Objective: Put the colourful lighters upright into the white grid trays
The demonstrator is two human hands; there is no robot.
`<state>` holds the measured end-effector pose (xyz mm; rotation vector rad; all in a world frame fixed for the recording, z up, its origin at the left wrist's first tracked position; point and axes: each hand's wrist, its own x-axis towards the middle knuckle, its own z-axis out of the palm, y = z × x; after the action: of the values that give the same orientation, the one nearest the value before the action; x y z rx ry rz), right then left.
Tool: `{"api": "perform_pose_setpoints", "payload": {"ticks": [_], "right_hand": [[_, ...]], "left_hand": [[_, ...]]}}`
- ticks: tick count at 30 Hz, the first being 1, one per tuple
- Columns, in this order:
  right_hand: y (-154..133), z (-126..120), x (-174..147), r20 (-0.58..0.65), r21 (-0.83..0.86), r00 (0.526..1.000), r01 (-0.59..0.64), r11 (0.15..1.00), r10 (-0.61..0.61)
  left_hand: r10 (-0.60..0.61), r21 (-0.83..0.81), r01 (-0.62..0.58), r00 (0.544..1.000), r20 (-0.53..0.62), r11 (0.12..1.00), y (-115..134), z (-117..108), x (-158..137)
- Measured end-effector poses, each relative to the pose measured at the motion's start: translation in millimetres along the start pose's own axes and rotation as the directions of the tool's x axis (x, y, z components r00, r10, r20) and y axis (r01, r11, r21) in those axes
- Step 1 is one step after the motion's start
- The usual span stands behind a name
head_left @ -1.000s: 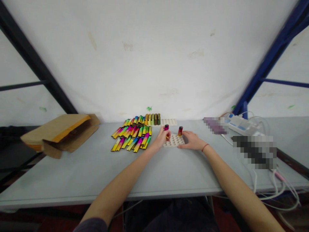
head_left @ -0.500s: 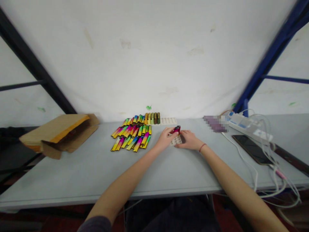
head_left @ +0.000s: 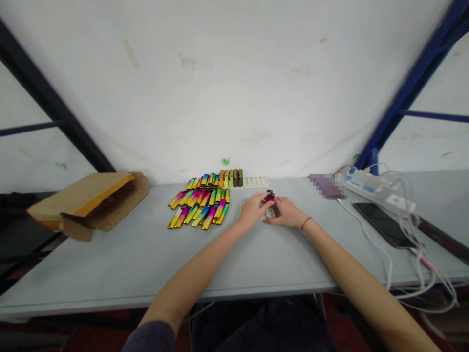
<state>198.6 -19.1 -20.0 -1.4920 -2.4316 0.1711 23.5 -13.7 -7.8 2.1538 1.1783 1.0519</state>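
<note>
My left hand (head_left: 253, 210) has its fingers closed around a dark red lighter (head_left: 270, 197) with a black top, held upright over the right part of a white holed tray (head_left: 269, 213). Around the tray's right end, my right hand (head_left: 289, 212) curls with thumb and fingers on either side. My fingers hide much of the tray. To the left lie several shiny rainbow-coloured lighters (head_left: 200, 198) in loose rows. Behind them, a block of lighters stands upright in close rows (head_left: 230, 179), beside a second white holed tray (head_left: 256, 182).
An open cardboard box (head_left: 91, 195) lies at the left of the grey table (head_left: 220, 264). On the right are a phone (head_left: 383, 225), a power strip (head_left: 381, 188), a blurred purple item (head_left: 327, 187) and tangled white cables (head_left: 373, 249). A wall stands behind.
My left hand has lowered the red lighter slightly into or against the tray, so less of its body shows. More of the tray's left end is visible. The right hand stays nearly in place.
</note>
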Motion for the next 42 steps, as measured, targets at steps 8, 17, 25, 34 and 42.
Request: {"api": "perform_pose_setpoints", "payload": {"ticks": [8, 17, 25, 34, 42], "right_hand": [[4.7, 1.8, 0.6, 0.001, 0.001, 1.000, 0.018, 1.000, -0.018], [8.0, 2.7, -0.3, -0.019, 0.016, 1.000, 0.025, 1.000, -0.025], [9.7, 1.9, 0.4, 0.002, 0.030, 0.999, 0.032, 0.999, -0.032], [10.7, 2.2, 1.2, 0.002, 0.035, 1.000, 0.022, 0.999, -0.022], [9.9, -2.1, 2.0, 0.010, 0.063, 1.000, -0.016, 0.998, 0.016]], "left_hand": [[-0.058, 0.036, 0.059, 0.998, -0.013, 0.998, -4.4, -1.7, 3.1], [0.043, 0.085, -0.046, 0.998, 0.037, 0.995, -2.6, -6.0, 10.4], [0.010, 0.148, -0.021, 0.997, 0.077, 0.989, 0.2, -10.3, 10.5], [-0.084, 0.274, 0.076, 0.996, 0.018, 0.959, 6.4, -8.2, 2.3], [-0.158, 0.609, 0.118, 0.987, 0.012, 0.784, 6.8, -76.9, -12.5]]}}
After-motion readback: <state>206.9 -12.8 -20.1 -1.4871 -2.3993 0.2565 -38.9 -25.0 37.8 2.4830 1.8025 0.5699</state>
